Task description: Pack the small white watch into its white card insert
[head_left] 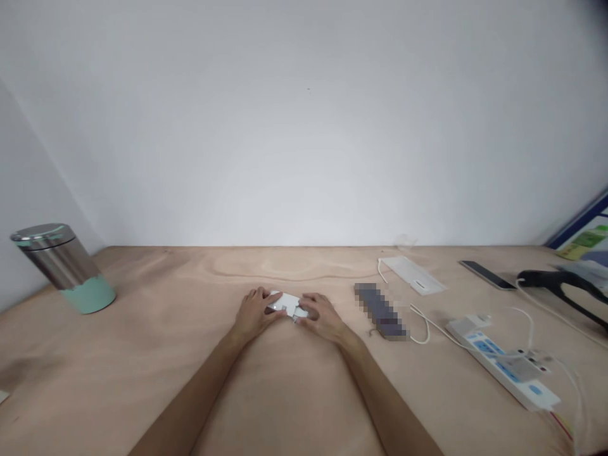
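Observation:
My left hand (256, 313) and my right hand (318, 315) rest close together at the middle of a light plywood table (156, 354). Between them both grip a small white plastic device (285, 304), perhaps a charger or adapter. Their fingers cover much of it, so its exact form is hidden. A small metallic part shows near its front edge. Nothing else touches either hand.
A steel-and-mint tumbler (64, 269) leans at the left. To the right lie a white flat panel (413, 275), a pixelated dark object (380, 310), a phone (487, 274), a white power strip (501, 362) with cables, and a black curved object (555, 285). A white wall backs the table.

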The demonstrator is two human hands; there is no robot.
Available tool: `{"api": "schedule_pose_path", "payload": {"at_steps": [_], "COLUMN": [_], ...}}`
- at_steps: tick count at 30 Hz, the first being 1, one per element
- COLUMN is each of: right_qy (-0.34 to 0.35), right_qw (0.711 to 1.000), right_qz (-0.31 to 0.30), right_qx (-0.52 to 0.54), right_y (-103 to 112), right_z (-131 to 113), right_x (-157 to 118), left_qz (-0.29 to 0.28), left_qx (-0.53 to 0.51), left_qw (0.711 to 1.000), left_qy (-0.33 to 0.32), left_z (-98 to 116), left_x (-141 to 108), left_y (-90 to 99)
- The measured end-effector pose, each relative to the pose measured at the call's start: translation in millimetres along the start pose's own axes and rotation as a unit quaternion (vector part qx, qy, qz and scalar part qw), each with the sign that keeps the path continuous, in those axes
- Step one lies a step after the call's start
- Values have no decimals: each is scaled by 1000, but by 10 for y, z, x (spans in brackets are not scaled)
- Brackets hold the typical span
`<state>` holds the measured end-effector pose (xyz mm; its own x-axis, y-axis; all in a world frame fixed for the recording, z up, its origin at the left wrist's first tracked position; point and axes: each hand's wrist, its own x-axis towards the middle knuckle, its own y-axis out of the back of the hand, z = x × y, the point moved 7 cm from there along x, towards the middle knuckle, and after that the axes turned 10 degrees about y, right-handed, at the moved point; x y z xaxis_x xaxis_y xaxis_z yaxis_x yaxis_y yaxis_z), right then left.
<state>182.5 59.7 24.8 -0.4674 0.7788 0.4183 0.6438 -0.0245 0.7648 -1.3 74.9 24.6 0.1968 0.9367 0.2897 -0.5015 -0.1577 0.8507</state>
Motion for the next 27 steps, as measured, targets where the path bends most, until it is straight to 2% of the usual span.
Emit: {"api": "schedule_pose_path", "payload": {"at_steps": [7,13,17,24,27], "right_qy": [15,24,7,27,13], "right_qw": [998,994,991,993,997], "right_qz": [43,44,33,68,55], "right_qx": [40,102,129,88,45], "right_y": [-31,25,74,148,163], "right_z": [28,-5,34,85,71], "right_x": [-41,-22,-25,-74,-86], "left_qz": [-10,-22,-20,-23,-28], "left_qx": [2,12,4,15,21], "left_qw": [1000,999,1000,999,999], "left_qy": [-1,30,24,32,34], "left_z": [-25,-52,-52,-78,-89], "left_x": [8,4,8,27,29], "left_y": [-12,-22,-10,37,58]}}
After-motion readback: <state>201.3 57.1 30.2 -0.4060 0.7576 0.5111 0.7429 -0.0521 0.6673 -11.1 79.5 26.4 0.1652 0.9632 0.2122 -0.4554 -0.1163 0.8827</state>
